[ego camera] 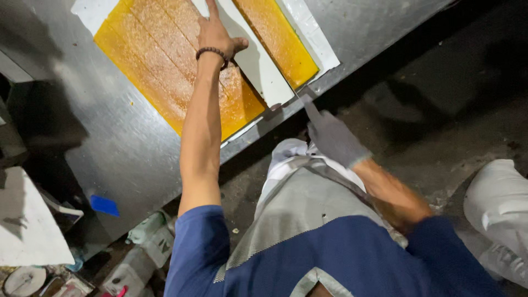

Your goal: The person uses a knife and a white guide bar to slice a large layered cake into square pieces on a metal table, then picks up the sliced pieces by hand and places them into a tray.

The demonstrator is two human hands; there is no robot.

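Note:
A wide yellow slab (159, 60), scored into long strips, lies on white paper on the steel table (126, 159). A separate yellow strip (278, 38) lies to its right. Between them lies a long white board (256, 63). My left hand (214, 33), with a bead bracelet at the wrist, rests flat with fingers spread where the slab meets the white board. My right hand (334, 140) wears a grey glove and grips a knife (309, 105). The blade points up at the table's near edge, just below the end of the white board.
A small blue object (104, 205) lies near the table's edge. A white sheet (25, 220) and plastic containers (144, 242) sit at the lower left. Another person's white-clad leg (498, 201) is at the right, over dark floor (440, 99).

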